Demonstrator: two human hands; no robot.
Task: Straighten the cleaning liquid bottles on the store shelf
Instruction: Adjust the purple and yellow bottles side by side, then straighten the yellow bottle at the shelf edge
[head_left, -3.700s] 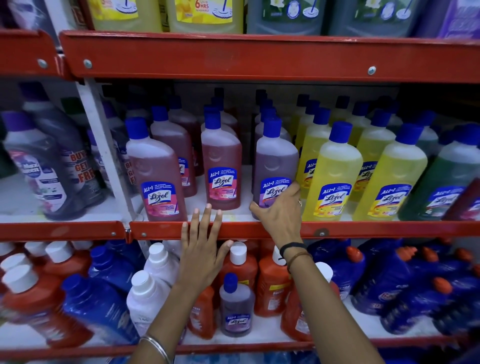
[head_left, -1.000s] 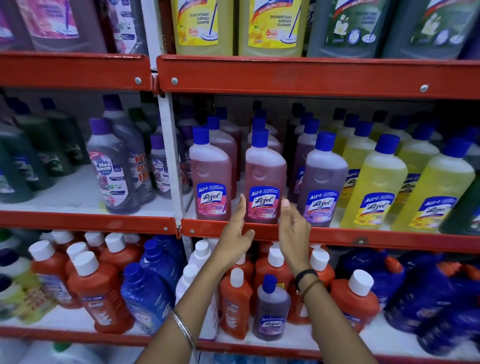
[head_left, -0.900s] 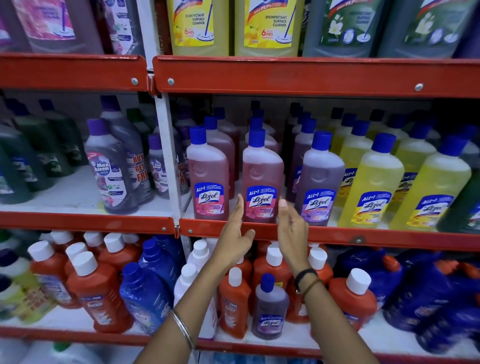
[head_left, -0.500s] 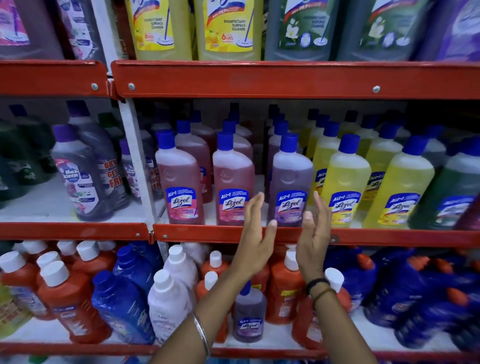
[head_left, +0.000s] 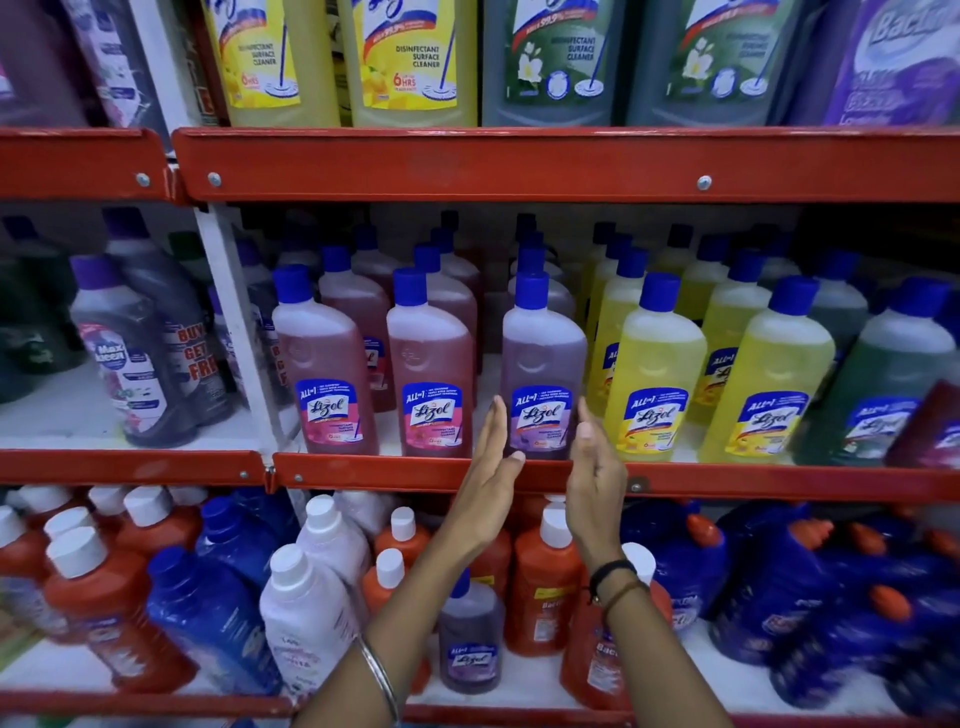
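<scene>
A purple Lizol bottle (head_left: 543, 364) with a blue cap stands upright at the front of the middle shelf (head_left: 395, 470). My left hand (head_left: 488, 467) and my right hand (head_left: 595, 467) are raised flat on either side of its base, palms facing each other, fingers straight, holding nothing. Whether the fingertips touch the bottle I cannot tell. Two pink Lizol bottles (head_left: 434, 374) stand to its left, and yellow Lizol bottles (head_left: 654, 374) to its right, with more rows behind them.
A white upright post (head_left: 234, 322) splits the middle shelf; grey Max Kleen bottles (head_left: 124, 358) stand left of it. Big disinfectant bottles (head_left: 410, 57) fill the top shelf. Orange, white and blue bottles (head_left: 306, 603) crowd the lower shelf, blue ones at the right lying tilted.
Both hands have shifted right from the second pink bottle to flank the purple bottle. The view has also swung slightly right and upward.
</scene>
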